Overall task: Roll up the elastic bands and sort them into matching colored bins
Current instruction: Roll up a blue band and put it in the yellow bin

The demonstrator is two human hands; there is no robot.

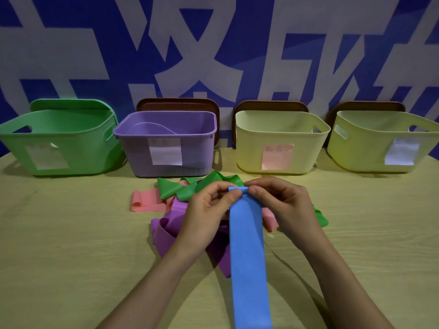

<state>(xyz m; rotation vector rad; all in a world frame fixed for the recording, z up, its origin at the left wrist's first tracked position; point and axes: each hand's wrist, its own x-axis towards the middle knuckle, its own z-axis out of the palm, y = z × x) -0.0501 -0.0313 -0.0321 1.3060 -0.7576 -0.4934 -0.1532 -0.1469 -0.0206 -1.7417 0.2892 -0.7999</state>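
Flat smooth blue band (248, 245), left hand (209, 211) and right hand (283, 205) pinching its rolled end

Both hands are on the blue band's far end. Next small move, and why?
Probably roll the pinched end one turn toward the person. The left hand and right hand both pinch the blue band at its far edge, barely turned over yet, and the rest stretches out flat, unrolled.

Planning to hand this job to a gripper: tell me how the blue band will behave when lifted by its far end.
Probably floppy: the blue band trails limp from where the left hand and right hand pinch its end. Likely light: fingertips alone fold its edge. A roll may spring open; the green band lies in loose twists.
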